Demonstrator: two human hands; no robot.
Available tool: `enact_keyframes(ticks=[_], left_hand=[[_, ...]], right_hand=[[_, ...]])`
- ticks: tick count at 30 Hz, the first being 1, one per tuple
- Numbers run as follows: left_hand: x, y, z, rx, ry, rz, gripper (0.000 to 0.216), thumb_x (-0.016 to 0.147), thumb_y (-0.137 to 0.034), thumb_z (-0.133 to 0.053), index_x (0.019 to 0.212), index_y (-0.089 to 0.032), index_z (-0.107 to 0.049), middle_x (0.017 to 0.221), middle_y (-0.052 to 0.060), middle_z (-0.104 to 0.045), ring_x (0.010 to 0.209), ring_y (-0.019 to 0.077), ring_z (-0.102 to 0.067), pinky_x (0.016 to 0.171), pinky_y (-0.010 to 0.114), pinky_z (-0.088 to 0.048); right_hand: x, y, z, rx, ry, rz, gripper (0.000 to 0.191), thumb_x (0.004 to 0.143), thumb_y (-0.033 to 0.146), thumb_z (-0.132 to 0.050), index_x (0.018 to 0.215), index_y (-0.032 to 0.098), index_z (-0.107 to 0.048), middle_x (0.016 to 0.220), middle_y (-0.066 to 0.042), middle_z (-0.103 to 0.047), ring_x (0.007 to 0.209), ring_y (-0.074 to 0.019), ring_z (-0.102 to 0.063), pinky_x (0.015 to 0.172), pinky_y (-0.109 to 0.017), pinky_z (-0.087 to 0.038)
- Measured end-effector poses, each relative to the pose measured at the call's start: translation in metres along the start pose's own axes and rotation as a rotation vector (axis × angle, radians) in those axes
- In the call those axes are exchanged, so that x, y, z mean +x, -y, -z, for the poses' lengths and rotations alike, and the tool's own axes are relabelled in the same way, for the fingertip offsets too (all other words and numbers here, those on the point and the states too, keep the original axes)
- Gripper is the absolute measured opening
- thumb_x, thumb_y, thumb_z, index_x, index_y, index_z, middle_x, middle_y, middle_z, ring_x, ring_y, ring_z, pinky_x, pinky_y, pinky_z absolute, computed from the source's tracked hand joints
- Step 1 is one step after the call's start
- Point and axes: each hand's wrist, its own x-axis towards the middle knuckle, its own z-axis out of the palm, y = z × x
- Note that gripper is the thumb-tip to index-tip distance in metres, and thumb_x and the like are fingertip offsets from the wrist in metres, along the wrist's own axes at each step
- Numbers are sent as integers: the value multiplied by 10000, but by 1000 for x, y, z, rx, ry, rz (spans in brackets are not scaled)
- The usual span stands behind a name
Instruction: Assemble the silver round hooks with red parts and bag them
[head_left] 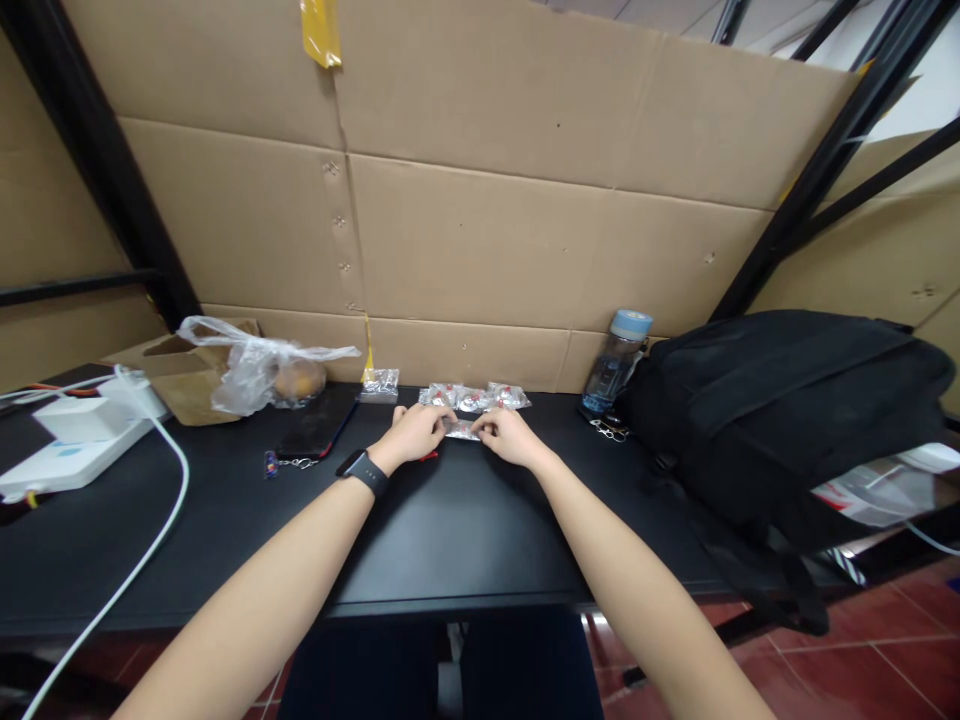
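Observation:
Both my hands rest on the black table (pixel 450 530) near its far edge, pinching the same small clear plastic packet (pixel 462 430) between them. My left hand (pixel 417 432), with a black watch on its wrist, grips the packet's left end. My right hand (pixel 508 435) grips its right end. Just behind the hands lies a row of similar clear packets with red and white contents (pixel 475 398). A further small packet (pixel 380 383) lies to the left by the cardboard wall.
A black backpack (pixel 780 410) fills the table's right side, with a blue-capped bottle (pixel 616 365) and keys beside it. At left lie a dark phone (pixel 315 425), a plastic bag with fruit (pixel 262 372), a cardboard box, white devices (pixel 75 435) and a white cable (pixel 161 520).

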Motion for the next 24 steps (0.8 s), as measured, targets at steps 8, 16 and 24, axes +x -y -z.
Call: enact_keyframes(ticks=[8, 16, 24], left_hand=[[-2, 3, -3, 81, 41, -36, 342, 807, -365, -629, 1142, -341, -698, 1275, 54, -621, 1213, 339, -469, 999, 511, -384], [-2, 2, -5, 111, -23, -76, 289, 856, -298, -612, 1133, -322, -687, 1303, 54, -606, 1227, 325, -452, 996, 490, -380], [-1, -3, -2, 12, -22, -72, 183, 926, -256, -536, 1000, -283, -702, 1071, 48, -726, 1123, 285, -561, 992, 472, -327]], right_hand=[[-6, 8, -3, -177, 9, -14, 314, 771, 253, -762, 1080, 223, -720, 1159, -76, -621, 1127, -237, -573, 930, -326, -469], [-3, 10, -4, -273, -7, -27, 181, 865, 187, -696, 1040, 226, -726, 1145, -84, -663, 1173, -243, -567, 950, -336, -474], [-1, 8, -3, -192, -39, -64, 160, 913, 197, -620, 992, 247, -750, 1085, -55, -729, 1066, -228, -634, 886, -311, -482]])
